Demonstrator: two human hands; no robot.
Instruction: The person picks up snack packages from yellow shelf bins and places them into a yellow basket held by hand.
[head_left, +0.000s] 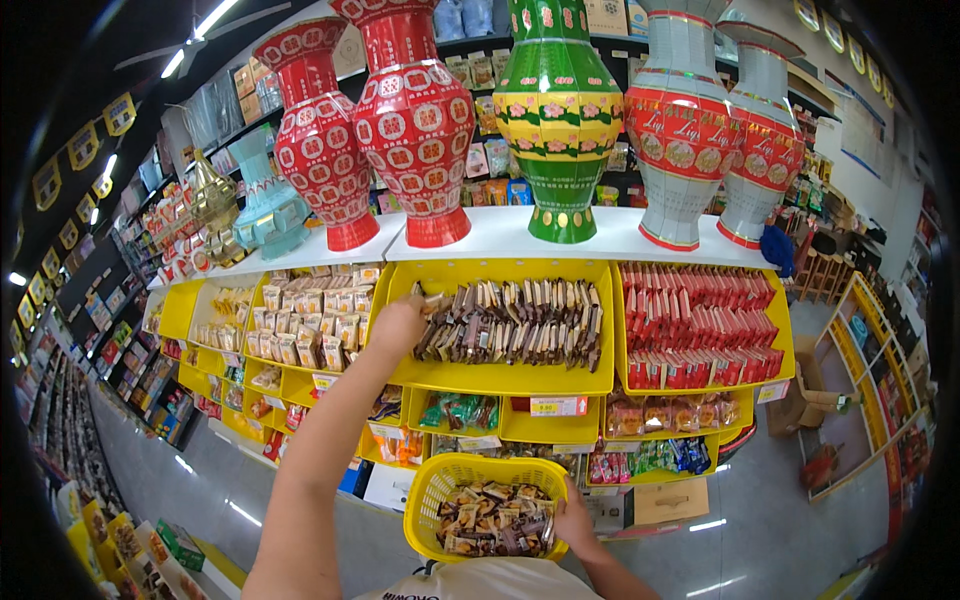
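Note:
My left hand (400, 327) reaches into the left end of a yellow display bin (502, 379), its fingers at the end of the rows of wrapped snack bars (510, 322). The bars stand on edge in two rows, in brown and cream wrappers. A pale packet shows at the fingertips, but the grip on it is hidden. My right hand (576, 517) grips the right rim of a yellow plastic basket (433, 469) held against my body. Loose wrapped snacks (495, 517) in brown and cream lie jumbled inside it.
Neighbouring bins hold cream packets (311, 319) and red packets (701, 322). Smaller yellow trays (551, 427) of sweets sit below. Tall paper-like vases, including a green one (559, 120), stand on the white top shelf (502, 244). A cardboard box (806, 390) lies on the floor at right.

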